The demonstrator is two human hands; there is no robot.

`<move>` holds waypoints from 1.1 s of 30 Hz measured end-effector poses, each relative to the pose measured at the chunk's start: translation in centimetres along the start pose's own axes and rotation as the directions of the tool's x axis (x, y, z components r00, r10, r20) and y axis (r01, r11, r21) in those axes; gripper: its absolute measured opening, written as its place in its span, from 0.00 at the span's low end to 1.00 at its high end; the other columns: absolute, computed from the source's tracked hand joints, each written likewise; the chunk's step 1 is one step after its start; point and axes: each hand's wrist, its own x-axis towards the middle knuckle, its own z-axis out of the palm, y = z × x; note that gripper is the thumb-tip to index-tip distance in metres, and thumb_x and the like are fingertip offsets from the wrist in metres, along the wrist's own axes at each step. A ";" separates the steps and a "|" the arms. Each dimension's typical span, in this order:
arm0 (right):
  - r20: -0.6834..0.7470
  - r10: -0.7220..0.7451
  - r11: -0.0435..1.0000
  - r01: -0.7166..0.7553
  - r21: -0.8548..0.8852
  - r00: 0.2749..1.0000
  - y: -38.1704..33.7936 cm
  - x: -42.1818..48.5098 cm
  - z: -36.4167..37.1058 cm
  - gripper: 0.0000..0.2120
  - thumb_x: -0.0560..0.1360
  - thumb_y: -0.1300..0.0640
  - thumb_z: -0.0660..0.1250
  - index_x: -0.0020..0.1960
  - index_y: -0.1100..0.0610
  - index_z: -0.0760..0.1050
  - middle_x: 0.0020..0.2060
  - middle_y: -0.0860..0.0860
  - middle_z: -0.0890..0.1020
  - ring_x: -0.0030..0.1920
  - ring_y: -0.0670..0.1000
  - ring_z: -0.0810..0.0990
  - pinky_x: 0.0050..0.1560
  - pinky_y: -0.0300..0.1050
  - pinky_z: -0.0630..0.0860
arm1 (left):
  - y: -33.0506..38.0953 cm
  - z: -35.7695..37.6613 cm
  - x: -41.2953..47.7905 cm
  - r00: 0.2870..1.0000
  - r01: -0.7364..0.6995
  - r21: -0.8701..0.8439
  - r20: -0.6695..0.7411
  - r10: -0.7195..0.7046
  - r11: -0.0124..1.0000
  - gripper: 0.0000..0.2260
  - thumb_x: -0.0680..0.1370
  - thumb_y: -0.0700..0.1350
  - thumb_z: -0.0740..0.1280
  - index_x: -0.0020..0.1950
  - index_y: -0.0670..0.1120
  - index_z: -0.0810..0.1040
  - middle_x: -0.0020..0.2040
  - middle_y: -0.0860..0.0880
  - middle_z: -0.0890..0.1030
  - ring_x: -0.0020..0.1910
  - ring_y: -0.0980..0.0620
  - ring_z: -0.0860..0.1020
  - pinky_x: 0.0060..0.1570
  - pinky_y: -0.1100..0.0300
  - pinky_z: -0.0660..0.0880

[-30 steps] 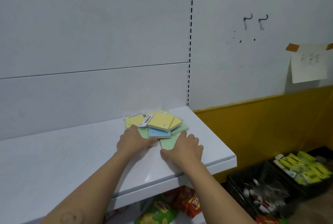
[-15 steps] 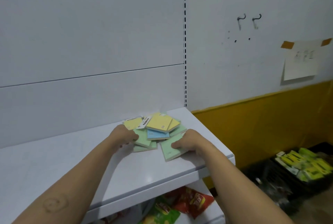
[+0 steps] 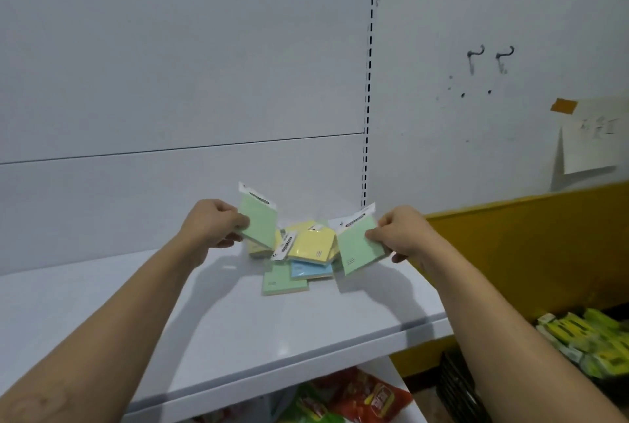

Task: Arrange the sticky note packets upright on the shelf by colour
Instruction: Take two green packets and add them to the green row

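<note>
A loose pile of sticky note packets lies flat at the right end of the white shelf (image 3: 238, 327): yellow ones (image 3: 311, 244) on top, a blue one (image 3: 309, 269) under them, a green one (image 3: 284, 283) at the front. My left hand (image 3: 212, 223) grips a green packet (image 3: 258, 221) and holds it upright above the pile's left side. My right hand (image 3: 403, 233) pinches another green packet (image 3: 357, 245), lifted and tilted, at the pile's right side.
The shelf's white back panel (image 3: 170, 82) rises right behind the pile. Snack bags (image 3: 367, 395) lie on the lower shelf. A dark crate of yellow-green packs (image 3: 585, 341) stands on the floor at the right, by the yellow wall.
Both hands were resting on the pile; each has taken a green packet and lifted it off the shelf. The camera view has moved closer.
</note>
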 end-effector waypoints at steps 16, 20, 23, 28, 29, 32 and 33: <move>-0.085 -0.314 0.920 0.325 0.221 0.946 -4.7 2.8 5.2 0.06 0.70 0.60 0.74 0.40 0.54 0.77 0.36 0.52 0.83 0.37 0.54 0.82 0.41 0.53 0.80 | -0.8 -4.7 -1.4 0.985 -0.115 -0.114 -0.139 0.098 0.987 0.07 0.74 0.37 0.70 0.42 0.42 0.72 0.36 0.43 0.79 0.33 0.49 0.78 0.41 0.52 0.81; -0.021 -0.331 0.903 0.323 0.283 0.943 -5.7 3.4 8.6 0.05 0.70 0.61 0.74 0.40 0.55 0.77 0.35 0.53 0.83 0.36 0.54 0.82 0.43 0.55 0.81 | -2.3 -7.5 -2.1 0.960 -0.106 0.015 -0.261 0.106 0.994 0.06 0.73 0.37 0.70 0.41 0.44 0.73 0.34 0.46 0.81 0.33 0.49 0.76 0.36 0.58 0.73; 0.026 -0.348 0.891 0.322 0.322 0.937 -6.4 3.7 11.5 0.06 0.69 0.61 0.74 0.38 0.55 0.77 0.32 0.50 0.81 0.32 0.53 0.80 0.43 0.57 0.81 | -3.6 -9.8 -2.7 0.946 -0.093 0.045 -0.308 0.102 0.995 0.07 0.73 0.35 0.71 0.42 0.43 0.74 0.31 0.48 0.80 0.32 0.49 0.76 0.34 0.58 0.73; 0.093 -0.399 0.871 0.345 0.351 0.912 -9.5 3.1 15.9 0.08 0.68 0.62 0.74 0.36 0.54 0.76 0.30 0.49 0.80 0.30 0.54 0.78 0.43 0.58 0.81 | -5.4 -14.5 -4.4 0.932 -0.064 0.007 -0.357 0.062 0.998 0.07 0.71 0.33 0.72 0.43 0.40 0.75 0.33 0.44 0.79 0.33 0.47 0.79 0.35 0.57 0.79; 0.112 -0.413 0.866 0.351 0.357 0.904 -10.3 2.7 16.7 0.08 0.68 0.63 0.74 0.36 0.54 0.76 0.30 0.50 0.81 0.31 0.54 0.79 0.42 0.58 0.81 | -5.7 -15.5 -4.8 0.931 -0.060 0.000 -0.362 0.056 0.998 0.07 0.71 0.33 0.72 0.42 0.40 0.75 0.34 0.43 0.78 0.33 0.48 0.79 0.34 0.57 0.79; 0.155 -0.461 0.848 0.383 0.365 0.874 -13.2 1.3 19.0 0.08 0.69 0.64 0.73 0.37 0.55 0.76 0.33 0.53 0.81 0.32 0.55 0.79 0.39 0.55 0.81 | -6.9 -18.6 -5.8 0.922 -0.048 -0.018 -0.385 0.037 0.999 0.08 0.70 0.32 0.73 0.42 0.40 0.76 0.35 0.43 0.78 0.31 0.51 0.80 0.34 0.57 0.79; 0.164 -0.476 0.843 0.395 0.366 0.864 -14.1 0.8 19.8 0.07 0.69 0.64 0.73 0.38 0.55 0.77 0.34 0.54 0.82 0.33 0.55 0.80 0.39 0.54 0.81 | -7.3 -19.6 -6.1 0.920 -0.042 -0.029 -0.392 0.027 0.999 0.08 0.70 0.32 0.74 0.43 0.40 0.76 0.35 0.43 0.78 0.32 0.50 0.80 0.34 0.57 0.80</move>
